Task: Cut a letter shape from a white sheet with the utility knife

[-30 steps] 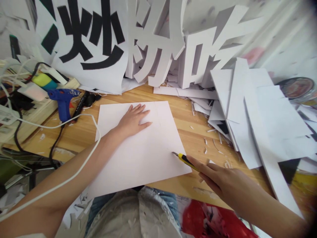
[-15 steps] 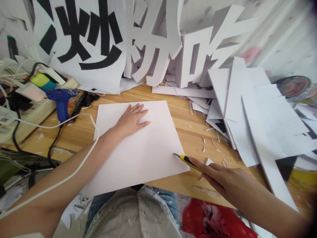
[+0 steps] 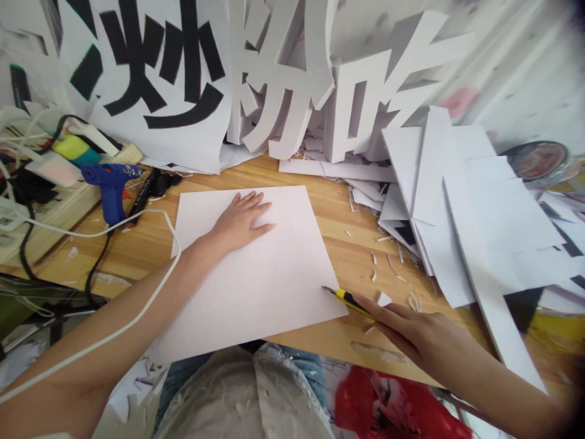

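A large white sheet [image 3: 256, 286] lies on the wooden table [image 3: 336, 228], its near edge reaching over the table's front. My left hand [image 3: 244, 222] rests flat on its upper part with the fingers spread. In my right hand [image 3: 411, 332], fingers closed, is a yellow and black utility knife [image 3: 354, 302]. The blade is out and points left, over the lower right corner of the sheet. Whether the tip touches the sheet I cannot tell. Faint lines show near the sheet's upper right.
A blue glue gun [image 3: 112, 189] and a black marker [image 3: 145, 194] lie at the left, with a white cable [image 3: 150, 299] crossing my left forearm. White cut-out characters [image 3: 292, 79] stand behind. White board offcuts [image 3: 493, 225] pile at the right; scraps [image 3: 395, 268] litter the table.
The knife in my right hand has shifted very slightly right and down relative to the sheet. My left hand stays in place on the sheet. The whole view has drifted a little.
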A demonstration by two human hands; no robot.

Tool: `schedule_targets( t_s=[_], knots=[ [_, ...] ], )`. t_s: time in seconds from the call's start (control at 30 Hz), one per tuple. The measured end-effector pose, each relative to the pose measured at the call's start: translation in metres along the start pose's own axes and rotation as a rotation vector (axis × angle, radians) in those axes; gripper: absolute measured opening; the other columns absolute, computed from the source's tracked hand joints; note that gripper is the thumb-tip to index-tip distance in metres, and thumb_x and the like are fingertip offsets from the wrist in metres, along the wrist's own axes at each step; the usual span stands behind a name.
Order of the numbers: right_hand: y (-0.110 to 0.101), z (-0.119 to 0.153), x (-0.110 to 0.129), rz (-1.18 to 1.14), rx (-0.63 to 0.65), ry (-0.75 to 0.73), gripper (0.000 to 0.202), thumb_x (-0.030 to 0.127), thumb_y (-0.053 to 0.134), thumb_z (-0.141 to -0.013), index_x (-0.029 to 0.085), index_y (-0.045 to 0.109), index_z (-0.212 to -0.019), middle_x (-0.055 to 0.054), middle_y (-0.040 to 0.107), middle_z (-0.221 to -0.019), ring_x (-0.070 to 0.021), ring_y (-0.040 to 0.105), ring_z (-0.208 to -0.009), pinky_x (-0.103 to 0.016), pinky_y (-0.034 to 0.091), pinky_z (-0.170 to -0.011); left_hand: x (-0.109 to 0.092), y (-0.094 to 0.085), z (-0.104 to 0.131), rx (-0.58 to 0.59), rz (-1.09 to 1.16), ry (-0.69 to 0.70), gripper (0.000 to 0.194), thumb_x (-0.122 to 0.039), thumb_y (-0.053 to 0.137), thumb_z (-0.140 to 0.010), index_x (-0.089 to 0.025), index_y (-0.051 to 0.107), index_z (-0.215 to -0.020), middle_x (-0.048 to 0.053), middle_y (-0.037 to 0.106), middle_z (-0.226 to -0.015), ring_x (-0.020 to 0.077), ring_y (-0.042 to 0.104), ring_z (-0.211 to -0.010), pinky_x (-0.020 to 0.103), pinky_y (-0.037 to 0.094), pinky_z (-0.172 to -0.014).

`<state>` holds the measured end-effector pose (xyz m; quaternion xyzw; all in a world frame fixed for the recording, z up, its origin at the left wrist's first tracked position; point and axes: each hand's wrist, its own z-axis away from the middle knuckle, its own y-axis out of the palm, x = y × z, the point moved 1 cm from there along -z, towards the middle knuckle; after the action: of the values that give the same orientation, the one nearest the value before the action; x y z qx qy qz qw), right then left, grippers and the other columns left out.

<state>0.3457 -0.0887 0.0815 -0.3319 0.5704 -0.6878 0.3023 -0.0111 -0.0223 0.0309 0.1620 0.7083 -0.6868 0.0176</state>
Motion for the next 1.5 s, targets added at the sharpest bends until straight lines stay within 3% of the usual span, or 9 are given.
schedule_targets(
  t_s=[0.3,0.73,1.03,1.5],
  knots=[
    [0.008,0.010,-0.005,-0.042,-0.040,0.003,0.047,0.026,0.029,-0.095,0.030,0.022,-0.141,0.000,0.068,-0.081,-0.0109,0.063,-0.053,-0.020,0.045,-0.045,0.000,0.000,0.000,0.000,0.009,-0.005,0.059,-0.055,0.038,-0.085,-0.020,0.041,-0.133,0.008,0.028,-0.146,0.0204,0.018,-0.136,0.043,0.011,-0.111],
    [0.020,0.034,-0.017,-0.095,0.044,0.065,0.051,0.021,0.029,-0.094,0.031,0.017,-0.142,-0.004,0.067,-0.093,-0.0152,0.066,-0.069,-0.025,0.050,-0.054,0.002,0.001,0.000,-0.011,0.006,0.004,0.058,-0.055,0.038,-0.085,-0.021,0.041,-0.133,0.009,0.028,-0.145,0.0199,0.019,-0.136,0.042,0.010,-0.111],
    [0.026,0.041,-0.019,-0.139,-0.004,0.079,0.048,0.023,0.034,-0.092,0.029,0.027,-0.140,-0.008,0.065,-0.107,-0.0171,0.066,-0.083,-0.025,0.053,-0.064,0.001,0.001,0.000,0.000,0.005,-0.003,0.059,-0.056,0.038,-0.085,-0.021,0.040,-0.133,0.008,0.027,-0.146,0.0196,0.019,-0.136,0.041,0.009,-0.111],
    [0.028,0.048,-0.021,-0.135,-0.006,0.084,0.050,0.023,0.037,-0.092,0.030,0.026,-0.140,-0.007,0.065,-0.107,-0.0174,0.066,-0.087,-0.026,0.054,-0.068,0.003,0.002,0.000,0.009,-0.006,0.008,0.060,-0.057,0.037,-0.085,-0.021,0.041,-0.133,0.008,0.027,-0.146,0.0201,0.020,-0.136,0.040,0.008,-0.112]
  ],
)
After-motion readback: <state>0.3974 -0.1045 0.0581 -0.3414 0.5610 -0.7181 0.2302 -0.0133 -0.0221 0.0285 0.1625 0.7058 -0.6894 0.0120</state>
